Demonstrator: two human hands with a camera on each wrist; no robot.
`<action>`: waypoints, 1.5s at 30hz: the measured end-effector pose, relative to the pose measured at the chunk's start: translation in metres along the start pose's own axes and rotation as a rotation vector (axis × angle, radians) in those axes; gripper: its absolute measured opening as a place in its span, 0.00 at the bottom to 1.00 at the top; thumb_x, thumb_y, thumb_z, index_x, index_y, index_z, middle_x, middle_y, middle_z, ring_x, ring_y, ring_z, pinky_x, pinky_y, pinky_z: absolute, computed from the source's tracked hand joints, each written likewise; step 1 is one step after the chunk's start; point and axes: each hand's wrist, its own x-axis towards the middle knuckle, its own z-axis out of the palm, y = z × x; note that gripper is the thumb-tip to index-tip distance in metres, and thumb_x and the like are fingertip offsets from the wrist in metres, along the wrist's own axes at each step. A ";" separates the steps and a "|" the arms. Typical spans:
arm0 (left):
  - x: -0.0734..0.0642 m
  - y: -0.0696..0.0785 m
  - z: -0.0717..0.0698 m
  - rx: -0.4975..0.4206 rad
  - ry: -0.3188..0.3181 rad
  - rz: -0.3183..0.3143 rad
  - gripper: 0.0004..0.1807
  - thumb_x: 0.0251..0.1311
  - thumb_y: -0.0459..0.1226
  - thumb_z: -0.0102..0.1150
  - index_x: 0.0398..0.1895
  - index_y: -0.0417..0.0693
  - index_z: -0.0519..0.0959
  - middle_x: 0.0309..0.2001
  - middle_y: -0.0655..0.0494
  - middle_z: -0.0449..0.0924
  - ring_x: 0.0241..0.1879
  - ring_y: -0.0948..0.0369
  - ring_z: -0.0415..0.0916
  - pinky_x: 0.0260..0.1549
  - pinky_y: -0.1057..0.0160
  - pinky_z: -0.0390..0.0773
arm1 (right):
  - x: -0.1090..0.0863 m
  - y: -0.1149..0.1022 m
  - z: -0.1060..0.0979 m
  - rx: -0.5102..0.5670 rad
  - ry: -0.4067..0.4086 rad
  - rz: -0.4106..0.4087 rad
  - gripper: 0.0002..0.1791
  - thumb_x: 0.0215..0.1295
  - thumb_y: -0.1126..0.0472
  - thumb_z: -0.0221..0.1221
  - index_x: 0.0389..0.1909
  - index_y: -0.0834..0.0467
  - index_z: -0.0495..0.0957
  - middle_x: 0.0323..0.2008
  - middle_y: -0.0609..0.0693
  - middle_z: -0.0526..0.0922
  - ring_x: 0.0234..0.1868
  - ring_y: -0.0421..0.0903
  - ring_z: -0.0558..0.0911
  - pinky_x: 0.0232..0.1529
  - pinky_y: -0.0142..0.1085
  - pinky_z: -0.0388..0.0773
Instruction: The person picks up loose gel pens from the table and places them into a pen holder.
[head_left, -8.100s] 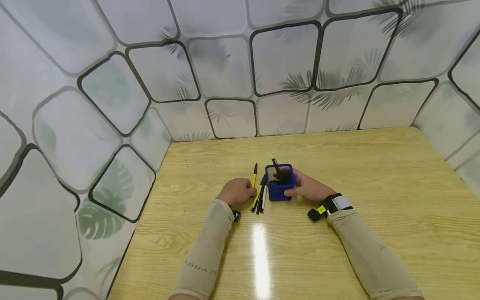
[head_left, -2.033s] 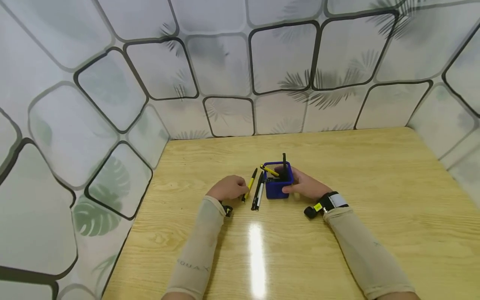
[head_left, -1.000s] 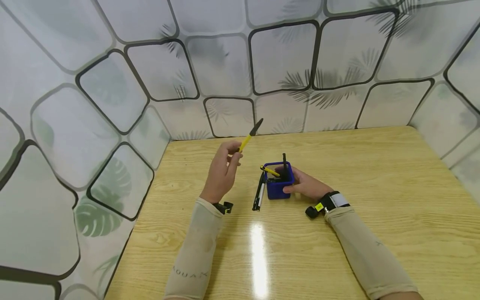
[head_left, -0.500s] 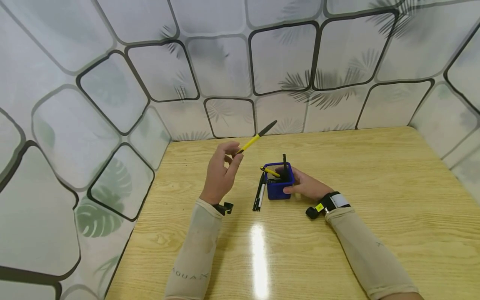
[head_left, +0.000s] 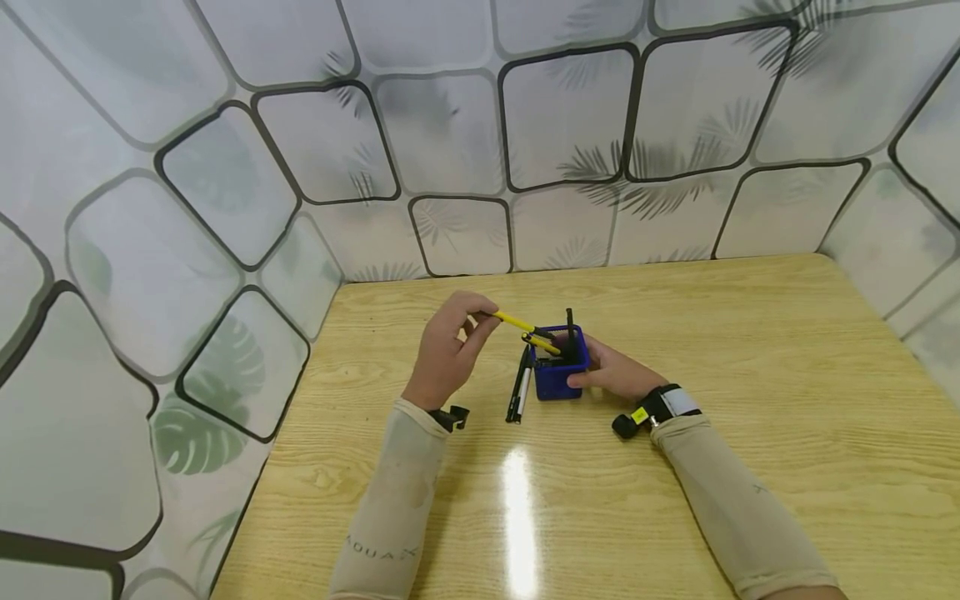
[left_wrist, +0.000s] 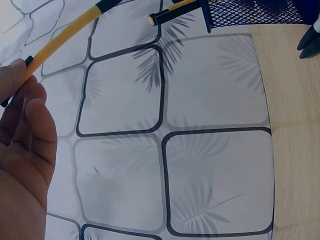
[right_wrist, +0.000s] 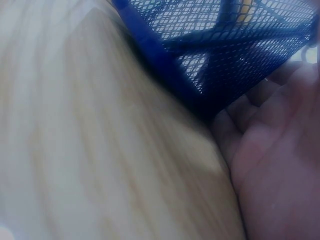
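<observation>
Nearest, two beige sleeves (head_left: 390, 500) reach in over the wooden table (head_left: 637, 517). Farther on, a black pen (head_left: 514, 392) and a white pen (head_left: 524, 387) lie side by side on the table, just left of the blue mesh cup (head_left: 557, 386). The right hand (head_left: 618, 368) holds the cup by its right side, thumb on the near face, the other fingers curled around behind the mesh. The cup stands upright; inside it, a dark pen (head_left: 570, 323) stands nearly straight, and a yellow pen (head_left: 542, 343) leans out over the left rim.

Beyond the loose pens, the left hand (head_left: 450, 346) is raised above the table, thumb and fingers pinching one end of another yellow-and-black pen (head_left: 514, 321). That pen slants down and away from the fingertips, its dark end at the cup's opening; whether it touches the leaning pen, I cannot tell. Farthest back is the leaf-patterned wall (head_left: 450, 133).
</observation>
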 end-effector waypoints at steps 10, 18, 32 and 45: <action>0.000 0.007 0.004 0.001 -0.030 0.013 0.09 0.71 0.32 0.62 0.51 0.43 0.79 0.45 0.53 0.80 0.41 0.62 0.79 0.32 0.65 0.78 | 0.001 0.000 0.001 0.017 -0.005 -0.003 0.41 0.70 0.58 0.67 0.78 0.40 0.58 0.75 0.54 0.66 0.75 0.59 0.66 0.74 0.63 0.53; -0.001 0.006 0.007 0.036 -0.081 0.006 0.08 0.71 0.32 0.62 0.50 0.47 0.80 0.47 0.55 0.80 0.41 0.63 0.79 0.31 0.66 0.79 | 0.001 0.002 0.001 0.005 -0.012 -0.010 0.41 0.71 0.58 0.66 0.79 0.45 0.57 0.75 0.56 0.66 0.75 0.59 0.66 0.73 0.62 0.55; -0.001 0.007 0.009 0.008 -0.058 -0.281 0.67 0.59 0.69 0.63 0.85 0.58 0.28 0.84 0.62 0.27 0.82 0.61 0.30 0.77 0.41 0.49 | -0.001 -0.003 0.002 0.007 -0.014 -0.008 0.43 0.70 0.58 0.67 0.80 0.43 0.55 0.76 0.57 0.64 0.76 0.61 0.64 0.75 0.64 0.51; -0.006 0.002 0.009 0.212 -0.280 -0.570 0.14 0.72 0.46 0.63 0.52 0.49 0.79 0.48 0.54 0.80 0.40 0.57 0.76 0.40 0.56 0.79 | 0.000 -0.001 0.000 0.003 -0.015 0.003 0.44 0.70 0.57 0.67 0.80 0.42 0.54 0.76 0.57 0.63 0.75 0.61 0.64 0.74 0.63 0.52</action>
